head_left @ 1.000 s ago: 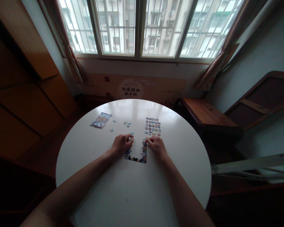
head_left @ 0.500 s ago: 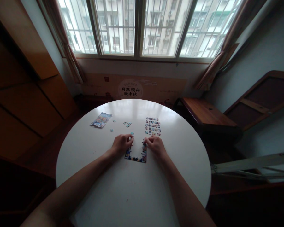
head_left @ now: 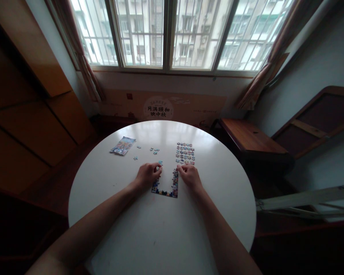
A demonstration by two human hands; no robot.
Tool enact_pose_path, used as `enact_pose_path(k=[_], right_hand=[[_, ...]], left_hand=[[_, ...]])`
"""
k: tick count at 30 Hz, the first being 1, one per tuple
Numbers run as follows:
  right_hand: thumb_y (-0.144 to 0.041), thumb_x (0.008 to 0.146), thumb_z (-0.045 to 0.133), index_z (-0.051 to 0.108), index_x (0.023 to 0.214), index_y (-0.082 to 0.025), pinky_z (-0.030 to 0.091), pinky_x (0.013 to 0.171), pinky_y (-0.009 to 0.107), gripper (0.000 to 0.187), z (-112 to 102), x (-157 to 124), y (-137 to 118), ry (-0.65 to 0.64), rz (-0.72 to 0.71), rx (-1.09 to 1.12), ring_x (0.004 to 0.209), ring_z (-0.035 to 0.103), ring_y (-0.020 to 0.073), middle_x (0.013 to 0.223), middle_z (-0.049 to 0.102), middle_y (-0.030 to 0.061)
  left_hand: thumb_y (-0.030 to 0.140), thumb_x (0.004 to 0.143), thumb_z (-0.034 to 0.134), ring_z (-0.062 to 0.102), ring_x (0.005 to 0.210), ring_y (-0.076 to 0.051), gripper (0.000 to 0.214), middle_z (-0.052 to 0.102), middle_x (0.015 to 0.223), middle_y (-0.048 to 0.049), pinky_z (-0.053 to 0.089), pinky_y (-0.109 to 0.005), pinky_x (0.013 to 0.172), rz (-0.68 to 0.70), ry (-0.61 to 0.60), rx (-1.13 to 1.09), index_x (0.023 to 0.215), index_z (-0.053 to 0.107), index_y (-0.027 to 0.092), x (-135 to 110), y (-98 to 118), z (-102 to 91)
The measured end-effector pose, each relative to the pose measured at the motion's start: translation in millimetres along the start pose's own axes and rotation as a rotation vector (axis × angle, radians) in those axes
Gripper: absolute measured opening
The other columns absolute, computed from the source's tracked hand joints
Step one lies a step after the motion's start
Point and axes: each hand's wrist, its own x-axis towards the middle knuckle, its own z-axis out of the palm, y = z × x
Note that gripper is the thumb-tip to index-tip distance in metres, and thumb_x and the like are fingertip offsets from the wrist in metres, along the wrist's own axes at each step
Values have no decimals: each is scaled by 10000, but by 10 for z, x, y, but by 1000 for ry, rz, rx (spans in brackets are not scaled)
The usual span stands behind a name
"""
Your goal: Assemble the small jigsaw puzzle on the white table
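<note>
A U-shaped strip of joined jigsaw puzzle pieces (head_left: 164,193) lies on the white round table, its open end facing away from me. My left hand (head_left: 147,173) is closed at the upper end of the left side, thumb and forefinger pinched on a puzzle piece there; a light blue piece (head_left: 160,162) shows just beyond the fingertips. My right hand (head_left: 190,175) pinches at the top of the right side, on a small puzzle piece mostly hidden by the fingers. Beyond it, loose puzzle pieces (head_left: 185,153) stand in neat rows.
Several loose pale-blue pieces (head_left: 154,151) lie toward the table's far side. A colourful picture sheet (head_left: 123,146) rests at the far left. The round table (head_left: 126,233) has a wooden bench (head_left: 248,133) beyond its right edge. Barred windows stand behind.
My right hand's fingertips have shifted slightly right, away from the inner edge of the strip's right side. The left hand has stayed in place.
</note>
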Motion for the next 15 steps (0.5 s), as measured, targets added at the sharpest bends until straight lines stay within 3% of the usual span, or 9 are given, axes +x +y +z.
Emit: enact_pose_path(k=[4, 10, 15], right_hand=[[-368, 849, 448, 714, 676, -175, 398, 685, 234, 372, 4, 6, 10, 3, -3, -8, 665, 571, 140, 754, 639, 47], [-235, 776, 494, 712, 849, -174, 416, 699, 234, 238, 23, 20, 37, 5, 18, 21, 702, 582, 144, 815, 671, 44], [-212, 761, 498, 716, 799, -195, 421, 743, 244, 222, 36, 26, 56, -36, 6, -5, 751, 588, 151, 841, 674, 41]], left_hand=[[389, 863, 469, 600, 611, -125, 272, 678, 655, 16, 351, -215, 575, -8, -14, -10, 904, 689, 233, -3, 7, -9], [385, 862, 474, 601, 598, -126, 264, 674, 635, 22, 345, -216, 566, 1, -12, -14, 891, 689, 235, 2, -9, -4], [375, 859, 483, 593, 584, -121, 247, 666, 618, 29, 332, -217, 558, 18, 2, -10, 890, 686, 239, 4, -20, 7]])
